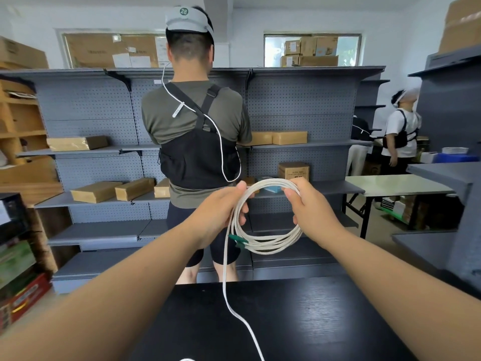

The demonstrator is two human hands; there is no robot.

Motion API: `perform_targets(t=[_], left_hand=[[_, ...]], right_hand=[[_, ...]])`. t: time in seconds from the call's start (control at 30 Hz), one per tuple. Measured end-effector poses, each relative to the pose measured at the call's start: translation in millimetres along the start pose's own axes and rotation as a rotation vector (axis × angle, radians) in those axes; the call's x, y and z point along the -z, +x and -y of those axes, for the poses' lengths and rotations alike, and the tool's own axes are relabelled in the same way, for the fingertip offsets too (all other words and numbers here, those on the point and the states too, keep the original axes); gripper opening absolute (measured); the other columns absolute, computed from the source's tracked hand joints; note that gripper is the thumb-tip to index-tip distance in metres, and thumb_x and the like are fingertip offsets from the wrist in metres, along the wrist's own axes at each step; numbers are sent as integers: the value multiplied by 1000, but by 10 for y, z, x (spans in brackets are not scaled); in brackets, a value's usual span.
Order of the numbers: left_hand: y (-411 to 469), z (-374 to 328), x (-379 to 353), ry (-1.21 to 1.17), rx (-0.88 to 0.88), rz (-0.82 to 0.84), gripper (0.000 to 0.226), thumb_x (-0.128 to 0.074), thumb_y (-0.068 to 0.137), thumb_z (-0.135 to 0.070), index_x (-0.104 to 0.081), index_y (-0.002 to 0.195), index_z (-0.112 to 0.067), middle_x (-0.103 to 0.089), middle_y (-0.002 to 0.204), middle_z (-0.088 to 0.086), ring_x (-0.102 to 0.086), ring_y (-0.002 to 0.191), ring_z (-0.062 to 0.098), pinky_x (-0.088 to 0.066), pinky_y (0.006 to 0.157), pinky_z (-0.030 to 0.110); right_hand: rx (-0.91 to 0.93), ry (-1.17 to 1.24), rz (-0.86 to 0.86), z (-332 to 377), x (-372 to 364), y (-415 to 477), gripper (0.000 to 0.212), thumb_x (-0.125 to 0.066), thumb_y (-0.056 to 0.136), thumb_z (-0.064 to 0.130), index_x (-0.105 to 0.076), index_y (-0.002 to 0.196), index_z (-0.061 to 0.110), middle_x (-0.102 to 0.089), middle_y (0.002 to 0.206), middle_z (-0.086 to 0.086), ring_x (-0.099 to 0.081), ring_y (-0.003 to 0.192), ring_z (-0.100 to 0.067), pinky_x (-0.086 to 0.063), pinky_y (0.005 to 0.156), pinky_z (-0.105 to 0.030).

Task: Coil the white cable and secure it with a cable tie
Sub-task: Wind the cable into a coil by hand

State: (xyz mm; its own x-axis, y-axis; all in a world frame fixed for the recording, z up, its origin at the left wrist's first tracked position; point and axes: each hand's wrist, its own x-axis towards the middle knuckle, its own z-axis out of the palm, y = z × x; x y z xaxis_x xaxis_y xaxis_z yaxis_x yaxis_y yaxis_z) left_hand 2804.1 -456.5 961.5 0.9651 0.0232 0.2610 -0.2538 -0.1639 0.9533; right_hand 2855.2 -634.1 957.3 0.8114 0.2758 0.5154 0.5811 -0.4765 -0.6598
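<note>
A white cable (270, 243) hangs in several round loops in the air above the black table's far edge. My left hand (221, 209) grips the coil's left side, thumb on top. My right hand (307, 204) grips the coil's upper right, fingers curled over the strands. A green cable tie (238, 240) sticks out from the coil's lower left. One loose strand (226, 287) drops from the left hand down across the table toward the bottom edge of the view.
The black table (312, 321) lies right below my arms. A person (195, 142) stands with their back to me just beyond it, facing grey pegboard shelves (299, 105) with cardboard boxes. Another person (400, 134) stands at the far right near a folding table (395, 185).
</note>
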Motion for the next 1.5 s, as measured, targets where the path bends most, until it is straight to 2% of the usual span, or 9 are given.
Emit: perform_targets(t=[0.27,0.47,0.57,0.7,0.83,1.0,1.13,1.27,1.5], left_hand=[[-220,193,-270,-507,94,12,84,-11,85,-70,-62,109,-7,-67,82,9,-65,79,19,-50,81,34],[-275,147,-665,-247,-39,-213,36,-39,96,-37,-53,116,-11,-61,86,-1,-61,84,10,-53,85,28],[-282,144,-778,-110,-78,-339,32,-45,94,-40,-53,112,-14,-57,83,-8,-61,89,12,-50,88,28],[-304,104,-897,-43,-101,-528,29,-33,98,-40,-50,97,-17,-51,78,-3,-53,75,9,-42,62,8],[-307,102,-879,105,-128,-600,32,-32,100,-33,-51,108,-9,-49,75,-6,-47,69,5,-37,53,3],[-327,89,-774,239,-176,-522,24,-33,100,-28,-51,114,-20,-53,71,-5,-51,66,7,-40,51,6],[-356,44,-628,394,-194,-390,14,-32,100,-27,-44,106,-29,-58,68,-3,-51,59,5,-39,53,5],[-380,1,-457,550,-180,-215,10,-33,100,-28,-42,102,-29,-60,72,-2,-48,60,6,-38,55,6],[-366,-78,-121,787,-172,-21,12,-35,99,-27,-43,92,-32,-49,71,-12,-47,67,3,-37,59,9]], right_hand=[[-103,184,-148,-150,150,10,19,-35,99,30,-50,107,21,-48,74,2,-46,68,-16,-50,69,-44],[-181,337,-246,-250,173,-20,14,-36,99,29,-48,102,24,-46,72,3,-44,68,-16,-44,67,-39],[-201,384,-262,-251,152,-86,19,-35,100,29,-49,108,20,-45,72,3,-43,65,-15,-45,64,-37],[-193,403,-224,-217,168,-180,14,-34,100,27,-45,108,24,-45,73,5,-47,60,-11,-47,56,-29],[-196,360,-123,-216,188,-210,17,-33,101,25,-47,110,20,-47,74,-1,-51,56,-10,-54,69,-37],[-223,370,-21,-206,173,-218,20,-38,99,16,-46,117,17,-53,86,-2,-52,60,-12,-58,74,-36],[-173,282,8,-128,182,-190,25,-41,97,14,-44,122,20,-52,89,1,-52,68,-13,-53,61,-23],[-13,7,55,-32,185,-180,29,-42,98,18,-43,126,21,-55,106,-2,-55,83,-16,-54,76,-36],[166,-234,146,141,5,-203,30,-40,98,22,-44,128,18,-54,123,-3,-52,106,-19,-36,81,-26]])
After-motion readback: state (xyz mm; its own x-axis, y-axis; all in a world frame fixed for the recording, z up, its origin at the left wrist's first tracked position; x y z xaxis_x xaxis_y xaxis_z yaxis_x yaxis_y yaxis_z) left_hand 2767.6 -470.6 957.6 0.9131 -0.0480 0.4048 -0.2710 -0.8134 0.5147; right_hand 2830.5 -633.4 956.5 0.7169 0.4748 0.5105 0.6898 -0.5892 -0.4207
